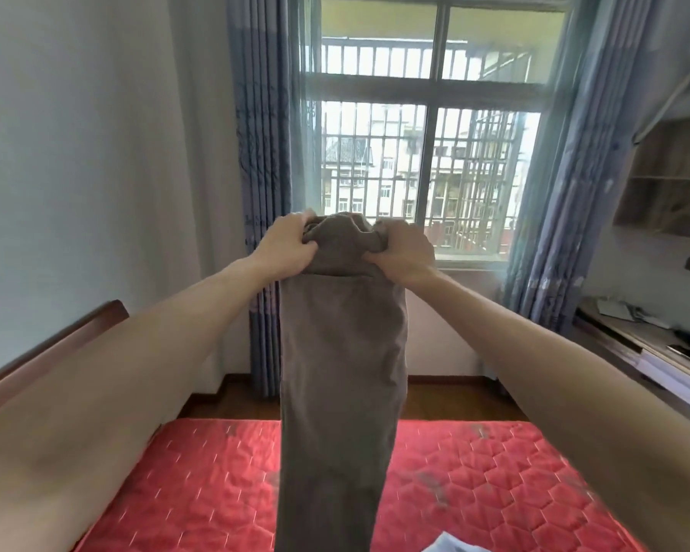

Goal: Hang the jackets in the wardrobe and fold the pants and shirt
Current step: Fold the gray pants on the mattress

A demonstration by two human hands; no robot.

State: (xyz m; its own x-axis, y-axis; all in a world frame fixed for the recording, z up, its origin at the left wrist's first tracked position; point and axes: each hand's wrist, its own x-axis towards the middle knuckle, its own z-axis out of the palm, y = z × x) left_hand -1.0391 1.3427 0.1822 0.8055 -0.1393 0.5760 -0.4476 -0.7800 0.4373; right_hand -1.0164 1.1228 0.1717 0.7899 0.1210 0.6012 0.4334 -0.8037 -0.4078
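Grey-brown pants [341, 372] hang straight down in front of me, held up at arm's length above the bed. My left hand [285, 247] grips the bunched top edge on the left. My right hand [405, 251] grips the same edge on the right. The legs lie together and their lower end runs out of the frame's bottom. A pale blue garment [453, 543] peeks in at the bottom edge on the bed; what it is I cannot tell.
A bed with a red quilted cover [494, 480] lies below, its dark wooden headboard [52, 352] at the left. Behind are a barred window [427, 153] and blue curtains [259, 193]. A desk [654, 352] with shelves above stands at the right.
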